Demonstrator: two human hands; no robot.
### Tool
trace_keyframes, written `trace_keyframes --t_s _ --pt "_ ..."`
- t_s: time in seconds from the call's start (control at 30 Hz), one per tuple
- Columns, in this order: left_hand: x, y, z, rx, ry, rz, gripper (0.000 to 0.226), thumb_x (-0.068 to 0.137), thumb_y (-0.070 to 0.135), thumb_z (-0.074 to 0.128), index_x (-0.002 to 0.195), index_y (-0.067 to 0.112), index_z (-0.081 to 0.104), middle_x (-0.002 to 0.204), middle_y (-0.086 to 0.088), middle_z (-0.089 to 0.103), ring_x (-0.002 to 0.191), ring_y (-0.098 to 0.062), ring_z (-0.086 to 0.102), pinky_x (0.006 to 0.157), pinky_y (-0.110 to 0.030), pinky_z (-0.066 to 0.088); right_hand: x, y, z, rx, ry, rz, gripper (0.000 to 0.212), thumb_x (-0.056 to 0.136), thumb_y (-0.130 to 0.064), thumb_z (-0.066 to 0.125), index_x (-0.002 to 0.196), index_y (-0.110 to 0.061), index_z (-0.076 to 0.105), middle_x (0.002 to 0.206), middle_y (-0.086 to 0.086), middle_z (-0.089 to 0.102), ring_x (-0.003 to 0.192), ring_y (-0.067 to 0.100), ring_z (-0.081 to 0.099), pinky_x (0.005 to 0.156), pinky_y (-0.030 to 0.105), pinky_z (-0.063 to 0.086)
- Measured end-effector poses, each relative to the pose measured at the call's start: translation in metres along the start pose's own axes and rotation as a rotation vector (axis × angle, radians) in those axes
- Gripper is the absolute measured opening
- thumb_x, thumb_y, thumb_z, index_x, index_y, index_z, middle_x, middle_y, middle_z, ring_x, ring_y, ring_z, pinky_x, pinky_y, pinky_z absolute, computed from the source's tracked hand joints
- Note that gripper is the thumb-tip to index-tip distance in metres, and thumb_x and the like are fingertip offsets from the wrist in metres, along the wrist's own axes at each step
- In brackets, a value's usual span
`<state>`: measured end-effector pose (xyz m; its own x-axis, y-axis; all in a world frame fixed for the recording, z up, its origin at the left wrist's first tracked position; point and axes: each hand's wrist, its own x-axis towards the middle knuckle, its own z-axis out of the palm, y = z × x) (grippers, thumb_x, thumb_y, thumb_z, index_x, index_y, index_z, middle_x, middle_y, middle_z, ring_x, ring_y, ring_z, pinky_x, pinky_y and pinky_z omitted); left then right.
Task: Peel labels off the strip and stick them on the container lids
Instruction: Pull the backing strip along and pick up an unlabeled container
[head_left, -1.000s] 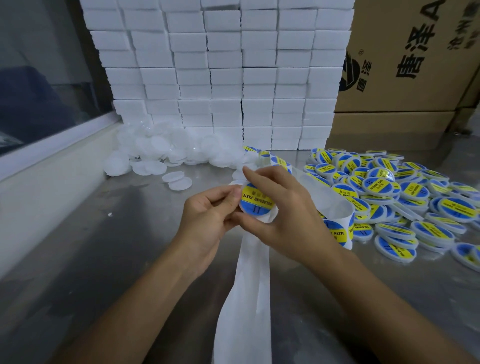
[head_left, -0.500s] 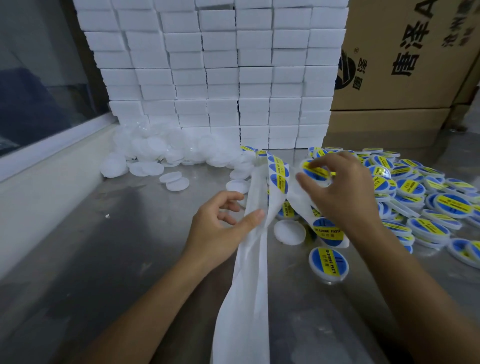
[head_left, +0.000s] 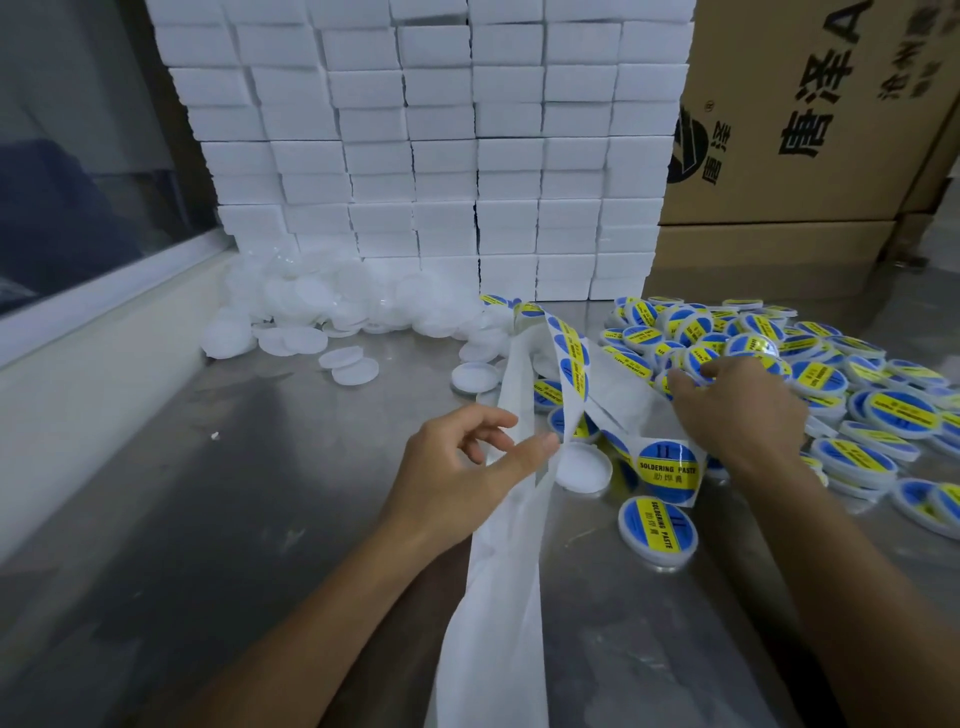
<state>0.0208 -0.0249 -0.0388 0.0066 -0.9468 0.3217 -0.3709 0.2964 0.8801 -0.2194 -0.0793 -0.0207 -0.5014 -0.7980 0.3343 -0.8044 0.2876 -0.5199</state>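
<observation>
Label strip (head_left: 498, 597): a long white backing ribbon that runs from the near edge of the counter (head_left: 234, 519) up between the two hands, loops over, and carries blue-and-yellow round labels (head_left: 574, 364) on its far run. It looks thin, limp and very light, likely to twist or fold on itself; I would hold it by the bare backing edge, not by a sticker face.
White boxes (head_left: 441, 156): stacked like a wall at the back, cardboard cartons (head_left: 805, 130) to their right.
Labelled lids (head_left: 831, 374): a wide heap on the right, shallow rigid discs, easy to lift by the rim.
Plain lids (head_left: 332, 306): a white pile below the boxes; one lies (head_left: 581, 465) just beside the strip, close at hand.
Left hand (head_left: 462, 478): thumb presses against the strip's edge, the other fingers loosely curled and apart, grasping nothing that I can see.
Right hand (head_left: 737, 410): reaches into the labelled heap, fingertips touching a lid; whether they grip it I cannot tell.
</observation>
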Motion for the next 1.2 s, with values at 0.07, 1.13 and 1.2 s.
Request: trace_keyframes --t_s 0.07,1.13,1.2 --pt "0.0 0.0 -0.001 0.02 -0.012 0.022 0.053 0.051 0.072 0.069 0.086 0.032 0.072 0.078 0.013 0.069 0.066 -0.009 0.05 0.065 -0.013 0.044 -0.005 -0.006 -0.002 0.008 0.045 -0.059 0.041 0.091 -0.05 0.055 0.103 -0.013 0.07 0.086 0.014 0.07 0.092 0.037 0.063 0.09 0.045 0.043" --pt "0.002 0.003 -0.003 -0.423 -0.173 -0.111 0.024 0.071 0.008 0.066 0.094 0.004 0.068 0.077 -0.012 0.069 0.066 -0.018 0.062 0.062 -0.025 0.051 -0.05 -0.059 -0.013 0.828 -0.385 -0.303 0.023 0.083 -0.01 0.073 0.103 -0.022 0.073 0.093 -0.005 0.073 0.066 0.001 0.066 0.05 0.008 0.045" --pt "0.004 0.003 -0.003 -0.485 -0.168 -0.16 0.034 0.075 0.017 0.074 0.106 0.005 0.068 0.083 -0.01 0.071 0.071 -0.02 0.064 0.064 -0.03 0.051 -0.052 -0.059 -0.015 0.887 -0.415 -0.312 0.028 0.083 -0.006 0.072 0.107 -0.02 0.073 0.089 -0.003 0.073 0.059 -0.001 0.063 0.048 0.007 0.042"
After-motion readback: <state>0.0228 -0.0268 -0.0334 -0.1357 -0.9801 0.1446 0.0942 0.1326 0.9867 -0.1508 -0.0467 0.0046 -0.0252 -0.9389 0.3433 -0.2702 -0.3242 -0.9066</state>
